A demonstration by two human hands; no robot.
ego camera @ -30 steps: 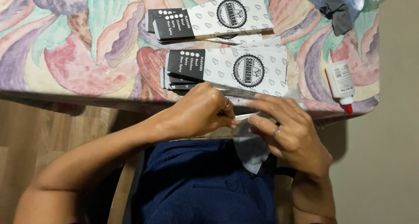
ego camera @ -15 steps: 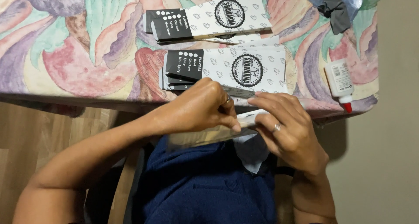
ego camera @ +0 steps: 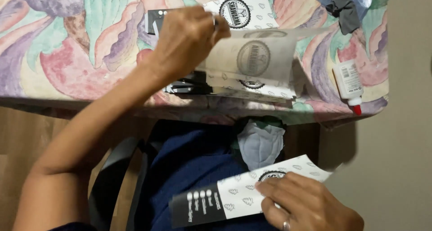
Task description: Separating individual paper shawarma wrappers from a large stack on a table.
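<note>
A second ago both hands worked close together at the table's near edge; now they are well apart. The left hand [ego camera: 186,39], in the upper middle of the frame, is pinched shut on a thin translucent sheet [ego camera: 252,60] with a round emblem, lifting it over the stack of printed paper sleeves [ego camera: 252,84] on the floral tablecloth [ego camera: 58,55]. The right hand [ego camera: 308,201], at the lower right, lies with fingers curled on a separate black-and-white printed sleeve [ego camera: 225,204] held over the lap. The two pieces look separated, so the peeling step seems done. A white glue bottle [ego camera: 348,84] with a red tip lies at the table's right edge, near a dark cloth [ego camera: 344,10].
</note>
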